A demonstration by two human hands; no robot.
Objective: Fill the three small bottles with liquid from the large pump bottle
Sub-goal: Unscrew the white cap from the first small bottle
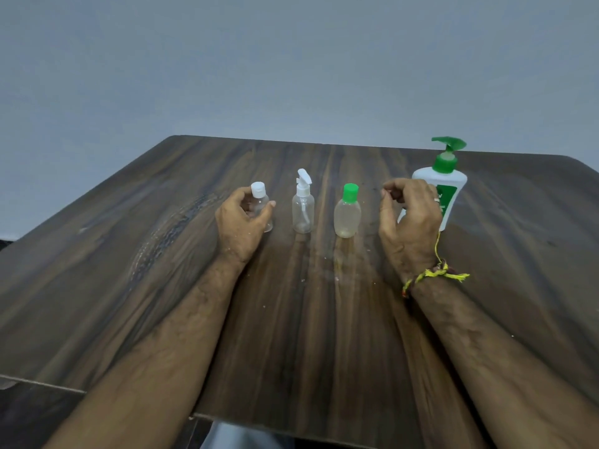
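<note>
Bottles stand in a row across the dark wood-grain surface, all upright. At the left end is a small clear bottle with a white flip cap; the left hand curls round it, thumb tip on its right side and the fingers behind it, so much of its body is hidden by the palm. Just to its right, apart from the hand, stands a small clear spray bottle with a white trigger head and a thin tube inside. Next comes a small rounded bottle with a green cap, its body cloudy with a pale tint. The three small bottles do not touch one another.

The right hand is raised between the green-capped bottle and the large white pump bottle, fingers curled inward with thumb and forefinger tips close together, holding nothing that shows. It covers the lower left part of the pump bottle, whose green pump head and green label stay visible above and beside it; whether the hand touches the bottle cannot be told. A yellow thread bracelet is tied round the right wrist, and a ring shows on one finger. Small pale specks lie scattered on the surface near the bottles. A plain grey wall rises behind.
</note>
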